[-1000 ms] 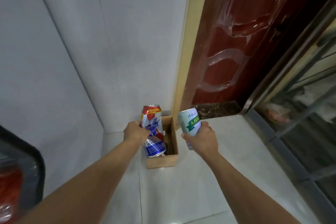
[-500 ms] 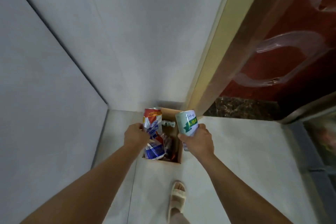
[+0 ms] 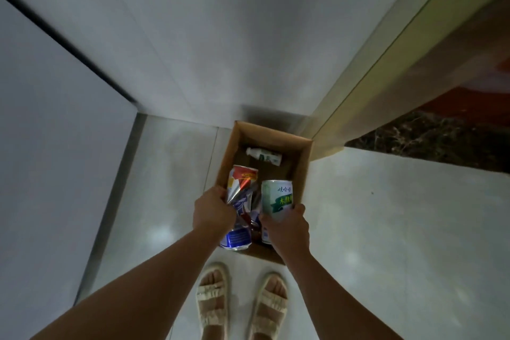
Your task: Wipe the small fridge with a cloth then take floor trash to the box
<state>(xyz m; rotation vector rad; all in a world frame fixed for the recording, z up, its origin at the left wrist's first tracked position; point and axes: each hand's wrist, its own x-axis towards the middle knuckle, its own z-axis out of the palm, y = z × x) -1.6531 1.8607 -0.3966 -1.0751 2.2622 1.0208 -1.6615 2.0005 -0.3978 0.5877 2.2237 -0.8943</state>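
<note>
An open cardboard box point(image 3: 303, 163) stands on the floor in the wall corner. My left hand point(image 3: 212, 214) grips a crushed red, white and blue can point(image 3: 239, 190) over the box's near left part. My right hand point(image 3: 287, 225) holds a white and green can point(image 3: 276, 197) upright over the near right part. A small white bottle point(image 3: 264, 156) lies on the box's bottom at the far end. Dark wrappers show between the two cans, partly hidden by my hands.
Grey walls point(image 3: 193, 50) meet behind and left of the box. A yellow door frame point(image 3: 367, 85) and a dark stone threshold point(image 3: 430, 141) lie at the right. My two sandalled feet point(image 3: 240, 301) stand on the pale tiled floor just before the box.
The view has tilted down and come closer to the box. Both hands with their cans now hang over the box opening, and both feet have come into view.
</note>
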